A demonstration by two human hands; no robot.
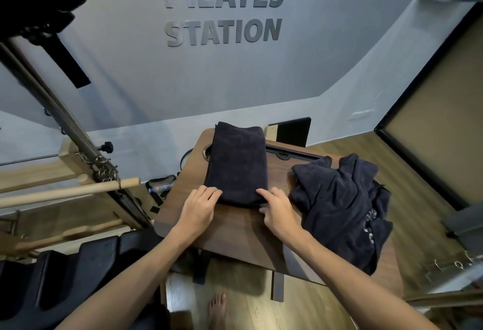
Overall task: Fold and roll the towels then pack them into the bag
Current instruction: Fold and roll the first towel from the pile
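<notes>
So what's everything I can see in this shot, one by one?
folded towel: one, dark navy, flat at the table's middle, far end reaching its back edge
crumpled towels: a heap, count unclear, dark navy, right side of the table
table: one, brown wood
wall lettering: grey, "PILATES STATION", wall ahead
wooden bar: one, pale, left, on exercise equipment
black pads: dark, lower left
floor: wood planks, a bare foot on it
left hand: fingers on the folded towel's near left corner
right hand: fingers at its near right corner
</notes>
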